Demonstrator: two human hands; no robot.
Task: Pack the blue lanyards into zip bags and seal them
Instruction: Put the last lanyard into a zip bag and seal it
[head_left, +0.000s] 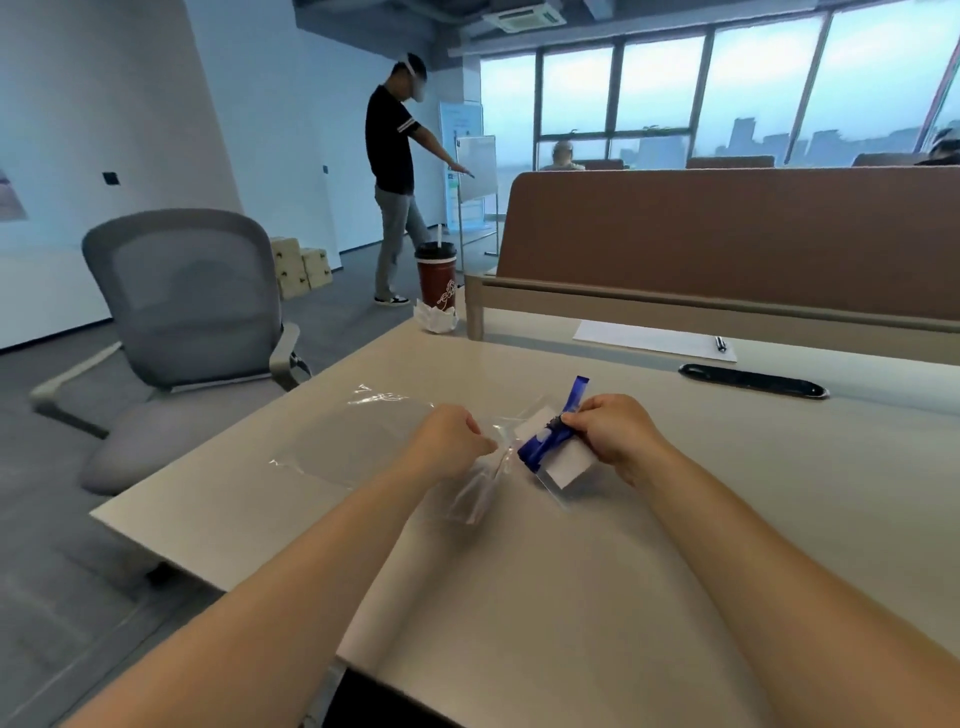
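Observation:
A blue lanyard (545, 441), folded into a bundle with a white card holder (569, 462), is held just above the table (519, 597). My right hand (610, 428) pinches the bundle at its upper end; one blue strap end sticks up past the fingers. My left hand (449, 441) pinches the edge of a clear zip bag (467, 493) right beside the lanyard. Whether the bundle's lower end is inside the bag's mouth I cannot tell. Another clear zip bag (353, 441) lies flat to the left.
A red drink cup (436, 283) stands at the table's far left corner by crumpled paper (435, 317). A white sheet with a pen (654, 340) and a black cable slot (753, 382) lie behind. A grey chair (197, 312) stands left; a person (397, 176) walks beyond.

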